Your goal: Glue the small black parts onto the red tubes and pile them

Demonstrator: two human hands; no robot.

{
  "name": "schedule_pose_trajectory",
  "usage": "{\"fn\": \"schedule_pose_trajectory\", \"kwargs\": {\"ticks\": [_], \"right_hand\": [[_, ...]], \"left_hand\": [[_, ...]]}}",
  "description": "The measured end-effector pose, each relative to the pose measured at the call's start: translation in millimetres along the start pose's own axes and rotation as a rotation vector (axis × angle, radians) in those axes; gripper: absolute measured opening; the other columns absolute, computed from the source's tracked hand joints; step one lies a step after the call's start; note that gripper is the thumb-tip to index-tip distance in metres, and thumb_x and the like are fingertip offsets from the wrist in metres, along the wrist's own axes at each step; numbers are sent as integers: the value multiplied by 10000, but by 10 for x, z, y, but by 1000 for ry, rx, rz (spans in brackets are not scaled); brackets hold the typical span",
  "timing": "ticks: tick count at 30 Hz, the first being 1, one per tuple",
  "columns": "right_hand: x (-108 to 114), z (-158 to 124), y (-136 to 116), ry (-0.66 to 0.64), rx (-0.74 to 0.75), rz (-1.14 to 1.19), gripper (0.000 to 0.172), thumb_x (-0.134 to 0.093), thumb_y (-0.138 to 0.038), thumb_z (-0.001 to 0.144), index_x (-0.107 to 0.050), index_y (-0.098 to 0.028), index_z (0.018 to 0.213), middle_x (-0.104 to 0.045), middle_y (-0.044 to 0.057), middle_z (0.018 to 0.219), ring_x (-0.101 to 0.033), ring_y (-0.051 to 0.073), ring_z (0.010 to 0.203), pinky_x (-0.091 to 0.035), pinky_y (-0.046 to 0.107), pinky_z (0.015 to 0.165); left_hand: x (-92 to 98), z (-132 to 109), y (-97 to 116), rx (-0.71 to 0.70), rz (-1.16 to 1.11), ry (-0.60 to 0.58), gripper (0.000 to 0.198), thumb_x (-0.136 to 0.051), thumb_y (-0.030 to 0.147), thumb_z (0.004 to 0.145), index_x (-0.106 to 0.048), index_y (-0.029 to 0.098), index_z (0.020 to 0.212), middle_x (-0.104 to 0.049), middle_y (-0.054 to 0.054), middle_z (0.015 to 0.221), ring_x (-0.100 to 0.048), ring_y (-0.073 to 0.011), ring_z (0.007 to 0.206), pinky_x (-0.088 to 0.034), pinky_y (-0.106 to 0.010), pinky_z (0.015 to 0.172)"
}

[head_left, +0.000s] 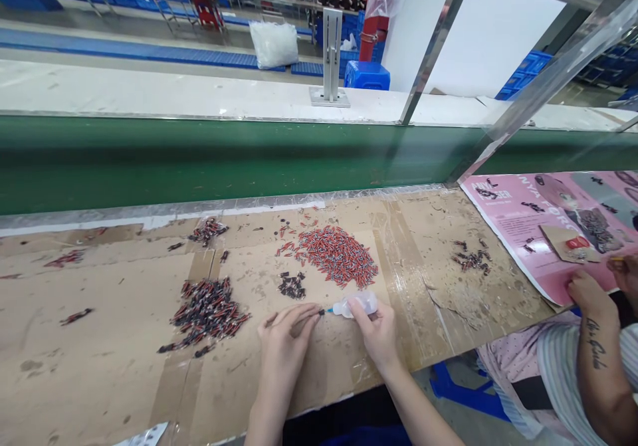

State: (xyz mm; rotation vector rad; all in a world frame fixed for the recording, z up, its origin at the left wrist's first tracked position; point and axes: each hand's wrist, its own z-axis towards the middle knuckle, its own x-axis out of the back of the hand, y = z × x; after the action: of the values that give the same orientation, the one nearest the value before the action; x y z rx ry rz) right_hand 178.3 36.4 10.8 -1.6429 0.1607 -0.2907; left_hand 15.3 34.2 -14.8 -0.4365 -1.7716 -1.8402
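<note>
Bottle [367, 299] and small dark part [321, 312]
The left hand [288, 332] pinches the small dark part; the right hand [379, 332] grips the bottle, its blue tip [329, 310] just beside this part.

The pink poster [548, 273] reads "NYA FOR" in large white type; its smaller corner type is partly covered. A co-worker's forearm [596, 345] bears illegible script.

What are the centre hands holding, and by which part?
Right hand: a translucent bottle, by its body. Left hand: a small dark piece, pinched; exact part unclear.
</note>
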Motion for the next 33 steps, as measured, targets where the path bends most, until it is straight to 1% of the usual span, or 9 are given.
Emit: {"fn": "schedule_pose_trajectory", "kwargs": {"ticks": [3,8,15,22,28,30,33], "right_hand": [[5,-1,-2,10,-2,19,293,-681,-437,776,-710,-157,694,-738,75,684,-671,211,627,-544,300,595],[29,5,-4,10,-7,45,266,-698,-412,751,-703,-159,669,-724,62,657,-655,199,609,-537,291,583],[13,1,26,-26,-17,42,285,-701,-426,752,-681,-160,653,-701,56,649,-626,186,605,-518,285,578],[18,6,14,-37,-34,26,279,-699,-422,744,-674,-161,647,-689,55,653,-610,181,613,-501,281,579],[34,19,-3,18,-32,61,283,-690,-430,737,-653,-169,634,-676,44,627,-613,185,592,-505,291,582],[76,22,-10,29,-37,72,282,-680,-444,736,-661,-171,668,-691,52,652,-637,199,612,-520,301,591],[188,-8,-25,16,-26,33,307,-696,-444,716,-668,-177,864,-717,56,756,-677,214,678,-538,301,609]], "left_hand": [[-1,1,-5,24,-22,-12,315,-569,548,814,-747,290,776,-779,-38,861,-710,-281,894,-387,-509,967],[4,2,10,23,-22,7,322,-567,550,814,-746,287,768,-779,-42,851,-712,-287,891,-373,-520,971],[12,1,43,-13,-6,25,345,-550,556,828,-749,280,772,-779,-51,844,-715,-280,880,-385,-493,968],[40,0,66,-18,25,4,339,-543,541,840,-750,277,788,-779,-55,860,-712,-286,901,-386,-493,960],[5,-11,57,-35,58,8,289,-551,492,856,-743,281,807,-777,-46,877,-698,-282,911,-380,-503,953],[5,-19,21,-74,86,24,278,-535,460,876,-742,281,827,-773,-47,883,-689,-273,902,-395,-490,927],[78,-35,-87,-178,120,35,249,-515,409,903,-737,296,913,-765,-37,927,-677,-253,894,-422,-451,878]]}}
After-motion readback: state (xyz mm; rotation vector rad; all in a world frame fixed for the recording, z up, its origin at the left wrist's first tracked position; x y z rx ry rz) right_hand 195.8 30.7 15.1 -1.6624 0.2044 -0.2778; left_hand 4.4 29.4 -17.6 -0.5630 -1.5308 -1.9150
